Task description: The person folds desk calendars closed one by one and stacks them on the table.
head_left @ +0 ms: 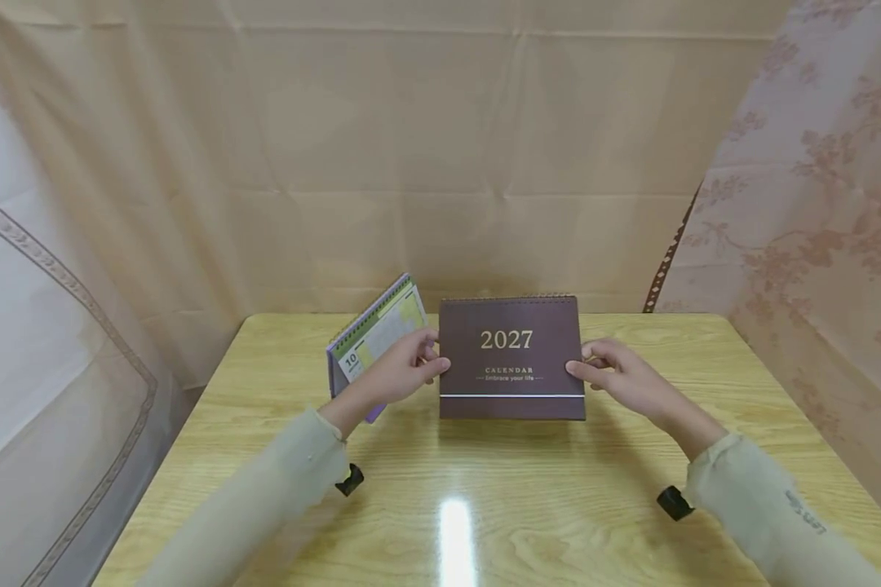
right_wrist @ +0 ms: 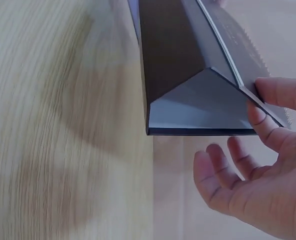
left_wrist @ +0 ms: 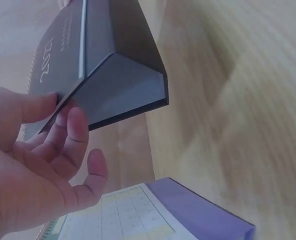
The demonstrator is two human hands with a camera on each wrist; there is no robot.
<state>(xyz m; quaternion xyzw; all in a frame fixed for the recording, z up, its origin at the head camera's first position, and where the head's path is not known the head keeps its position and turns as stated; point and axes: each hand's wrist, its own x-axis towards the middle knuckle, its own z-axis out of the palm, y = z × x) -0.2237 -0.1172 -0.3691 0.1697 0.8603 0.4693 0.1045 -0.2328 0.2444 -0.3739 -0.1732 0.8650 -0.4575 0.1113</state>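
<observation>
A dark maroon desk calendar [head_left: 511, 342] marked 2027 faces me, its spiral binding along the top. My left hand [head_left: 407, 365] pinches its left side edge, thumb on the front cover. At the opposite edge my right hand [head_left: 620, 375] pinches it the same way. Both wrist views show the folded stand behind the cover, open at the ends like a tent; in the right wrist view its base [right_wrist: 188, 37] is turned toward the camera. Left of it, partly behind my left hand, a second spiral calendar [head_left: 378, 326] with a purple stand stands angled on the table.
The wooden table [head_left: 529, 489] carries a bright light reflection near its front. Beige cloth [head_left: 440, 147] hangs behind the far edge, with patterned curtains [head_left: 830, 204] at the right. A small black device [head_left: 675, 503] sits by the right cuff, another [head_left: 350, 479] by the left.
</observation>
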